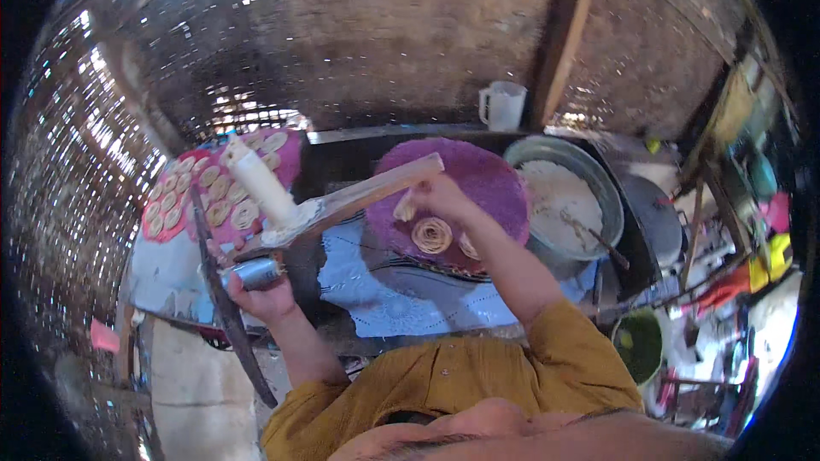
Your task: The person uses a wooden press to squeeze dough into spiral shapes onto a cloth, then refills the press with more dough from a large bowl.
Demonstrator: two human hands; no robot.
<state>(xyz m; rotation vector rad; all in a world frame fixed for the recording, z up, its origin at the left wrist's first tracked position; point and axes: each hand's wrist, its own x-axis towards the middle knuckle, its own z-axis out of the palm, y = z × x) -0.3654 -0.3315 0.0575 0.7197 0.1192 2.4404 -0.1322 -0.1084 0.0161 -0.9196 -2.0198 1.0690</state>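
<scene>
My left hand (266, 299) is wrapped round a shiny metal cylinder (258, 271), which is set in a dark wooden bar (224, 300). Its fingertips also reach a pale wooden board (367, 193) smeared with dough. From that board a thick white plunger (263, 184) sticks up at a tilt. Beyond the board's right end, my right hand (444, 201) is closed, with a small pale piece of dough (404, 207) at its fingertips. Below it, a coiled dough rosette (432, 236) lies on a round purple tray (494, 172). A second rosette (469, 246) is partly behind my forearm.
Several flat dough coils lie on a pink cloth (286, 172) at left. A metal basin (608, 189) holds pale flour or dough and a stick. A white jug (504, 106) stands by the woven wall. Lace cloth (410, 303) covers the near edge; a green bucket (641, 346) sits at right.
</scene>
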